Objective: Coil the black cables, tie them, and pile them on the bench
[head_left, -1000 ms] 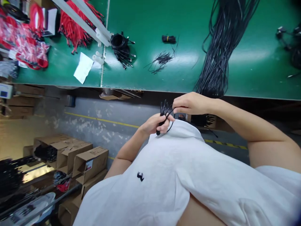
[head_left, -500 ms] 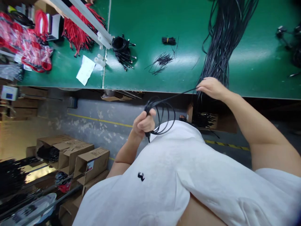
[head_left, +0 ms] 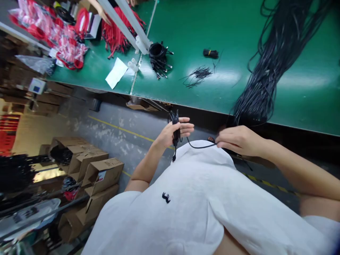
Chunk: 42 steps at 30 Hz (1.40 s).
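So my left hand (head_left: pixel 170 135) is pinning one black coil (head_left: pixel 176 130) under its thumb, fingers sticking out straight, and my right hand (head_left: pixel 236 140) is pinching the loose strand (head_left: pixel 202 147). Both are hanging just off the table (head_left: pixel 225 90), where one banded bundle (head_left: pixel 210 53), one paper (head_left: pixel 116 73) and a big cable pile (head_left: pixel 276 60) are lying. Two pale bars (head_left: pixel 118 24) are partly blocking the red cables (head_left: pixel 114 39). Down left, at least three cartons (head_left: pixel 111 173) are gaping, one holding black stuff (head_left: pixel 61 154).
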Available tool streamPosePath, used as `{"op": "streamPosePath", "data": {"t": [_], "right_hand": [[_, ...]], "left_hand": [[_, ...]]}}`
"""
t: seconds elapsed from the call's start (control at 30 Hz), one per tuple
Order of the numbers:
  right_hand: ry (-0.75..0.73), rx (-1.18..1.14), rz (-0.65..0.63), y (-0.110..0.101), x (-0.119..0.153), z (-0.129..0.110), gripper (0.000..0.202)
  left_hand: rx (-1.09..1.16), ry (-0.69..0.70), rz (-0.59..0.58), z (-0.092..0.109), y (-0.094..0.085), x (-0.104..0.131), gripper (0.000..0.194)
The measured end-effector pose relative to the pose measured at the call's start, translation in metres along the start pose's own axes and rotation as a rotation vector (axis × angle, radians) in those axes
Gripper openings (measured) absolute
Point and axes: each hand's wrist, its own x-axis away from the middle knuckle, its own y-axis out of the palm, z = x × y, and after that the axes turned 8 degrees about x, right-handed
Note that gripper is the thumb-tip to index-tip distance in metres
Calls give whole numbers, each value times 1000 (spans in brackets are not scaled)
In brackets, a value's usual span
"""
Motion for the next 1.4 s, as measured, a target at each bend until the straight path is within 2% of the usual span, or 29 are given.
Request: {"op": "streamPosePath", "data": {"t": [0.07,0.13,0.2,0.27,0.3,0.37,0.43,0.5,0.53,0.6,0.67,0.77,0.83,0.87,0.97,1.03,1.07,1.17,1.23,1.33,1.4], "right_hand": [[9,-18,41,-10,-23,-4,42],[57,-19,71,-15,-39,4,42],[100,-47,80,-16,-49,23,41],[163,-81,91,-12,-46,53,42],[216,-83,108,-9,-37,73,44],[360,-39,163,1,-7,116,48],[512,65,203,16,36,157,52],[558,159,156,32,77,180,53],[556,197,124,40,92,183,53],[511,263,26,53,105,164,51],[407,273,-75,58,93,120,46],[158,136,-144,50,44,44,42],[62,75,-109,38,6,14,43],[56,66,-82,32,-9,8,43],[137,40,-32,18,-32,23,41],[199,-7,-4,11,-27,48,43],[225,-28,26,8,-20,61,45],[307,1,136,0,7,89,49],[354,27,153,-1,21,94,48],[427,-73,107,4,31,89,43],[463,-126,123,9,30,84,41]], "left_hand": [[-73,-94,-106,-14,4,-3,33],[-139,-211,-243,-24,10,-2,38],[-160,-289,-359,-28,15,2,38],[-99,-266,-417,-26,17,7,35],[-42,-208,-422,-21,15,10,33],[89,-8,-377,-7,7,15,29],[199,192,-244,13,-3,21,27],[262,267,-102,32,-13,28,30],[271,263,-57,39,-16,30,33],[244,247,-29,45,-17,30,37],[140,217,-36,39,-15,22,43],[-61,70,-45,12,-7,3,53],[-145,-41,-83,-9,-3,-6,51],[-173,-92,-127,-18,-1,-9,47],[-246,-293,-312,-31,4,-7,43],[-222,-360,-386,-29,6,-2,45],[-179,-347,-384,-26,7,1,45],[-17,-244,-284,-14,7,6,34],[47,-238,-207,-9,7,8,27],[107,-286,-99,-4,8,11,39],[137,-298,-62,-2,7,12,47]]}}
